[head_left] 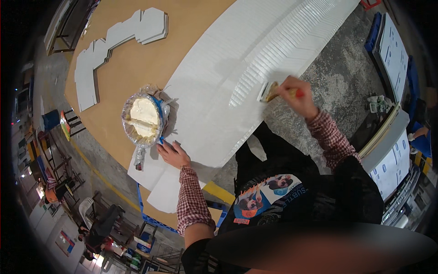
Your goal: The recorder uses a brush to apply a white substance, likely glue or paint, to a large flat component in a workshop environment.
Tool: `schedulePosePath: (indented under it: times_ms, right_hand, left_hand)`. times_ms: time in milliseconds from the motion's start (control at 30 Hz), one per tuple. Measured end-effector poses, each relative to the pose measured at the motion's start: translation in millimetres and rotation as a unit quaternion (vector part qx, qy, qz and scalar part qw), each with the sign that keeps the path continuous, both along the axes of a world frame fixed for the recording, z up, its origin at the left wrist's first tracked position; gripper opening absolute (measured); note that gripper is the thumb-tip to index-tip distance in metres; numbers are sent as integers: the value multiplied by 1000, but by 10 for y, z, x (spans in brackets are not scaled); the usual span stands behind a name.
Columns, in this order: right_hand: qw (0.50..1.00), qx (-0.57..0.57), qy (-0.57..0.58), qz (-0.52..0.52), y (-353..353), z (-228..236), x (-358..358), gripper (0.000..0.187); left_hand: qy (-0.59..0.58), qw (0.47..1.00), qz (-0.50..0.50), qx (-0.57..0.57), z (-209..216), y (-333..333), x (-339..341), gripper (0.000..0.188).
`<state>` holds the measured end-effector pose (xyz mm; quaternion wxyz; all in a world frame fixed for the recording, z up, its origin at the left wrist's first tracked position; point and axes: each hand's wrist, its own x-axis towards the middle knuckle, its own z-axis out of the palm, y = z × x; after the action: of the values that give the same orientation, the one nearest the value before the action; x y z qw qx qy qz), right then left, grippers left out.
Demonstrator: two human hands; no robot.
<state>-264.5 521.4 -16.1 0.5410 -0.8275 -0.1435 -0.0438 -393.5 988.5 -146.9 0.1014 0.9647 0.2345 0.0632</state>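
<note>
My right hand (299,95) is closed round the handle of a flat paintbrush (273,92), its red handle end showing by my fingers. The pale bristles are at the near right part of a white board stack (200,100), whose overlapped edges make many narrow strips. Glossy wet streaks (255,68) cover some of these strips. Fingers spread, my left hand (173,154) lies flat on the white board. Just beyond its fingertips stands a plastic-lined tub (125,123) of cream-coloured paste (143,114), with a bar across its top and crumpled plastic around it.
Brown board (118,59) covers the table on the left, with a pile of white cut-out card pieces (125,27) on it. Stacked printed boards (392,157) stand to the right. A blue plastic pallet (157,221) shows below the near table edge. People sit at the lower left.
</note>
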Motion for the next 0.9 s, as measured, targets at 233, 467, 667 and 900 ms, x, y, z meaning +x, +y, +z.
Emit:
schedulePosePath:
  times_ms: [233, 467, 667, 900]
  right_hand:
    - [938, -132, -95, -305, -792, -205, 492, 13]
    - [966, -23, -109, -235, -893, -298, 615, 14]
    - [969, -78, -105, -211, -769, -340, 801, 10]
    - [959, -18, -118, -257, -855, -348, 862, 15]
  left_hand:
    - [-1, 1000, -5, 11, 6, -6, -10, 57]
    - [4, 1000, 0, 28, 3, -21, 1, 56]
    - [12, 1000, 7, 12, 18, -14, 13, 57]
    - [9, 999, 0, 31, 43, -45, 21, 55]
